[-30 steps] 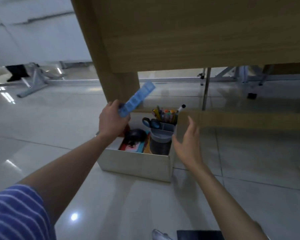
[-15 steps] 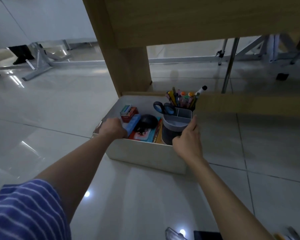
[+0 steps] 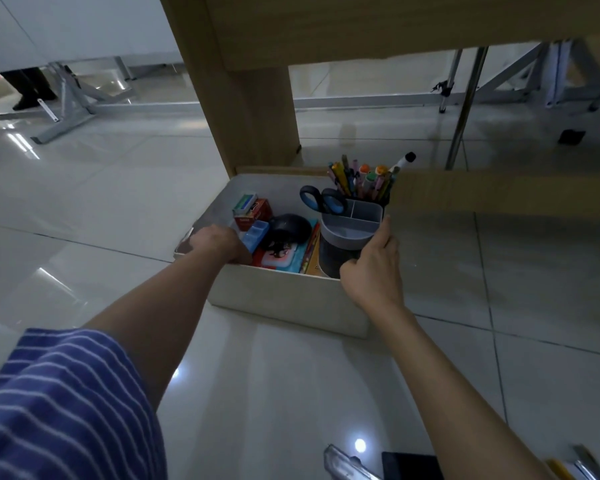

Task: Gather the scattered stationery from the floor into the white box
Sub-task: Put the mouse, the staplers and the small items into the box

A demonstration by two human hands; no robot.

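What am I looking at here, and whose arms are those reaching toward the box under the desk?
No machine here: a person wears a camera on the head, looking down at their own two hands. On the shiny tiled floor stands an open white rectangular box, beside a wooden desk leg. The left hand reaches into the box and grips a long blue plastic compartment strip, laying it among small cartons and a black rounded object. The right hand rests against a grey round pen holder holding blue-handled scissors and coloured pens. At the bottom edge, more items lie on the floor, too cut off to identify.
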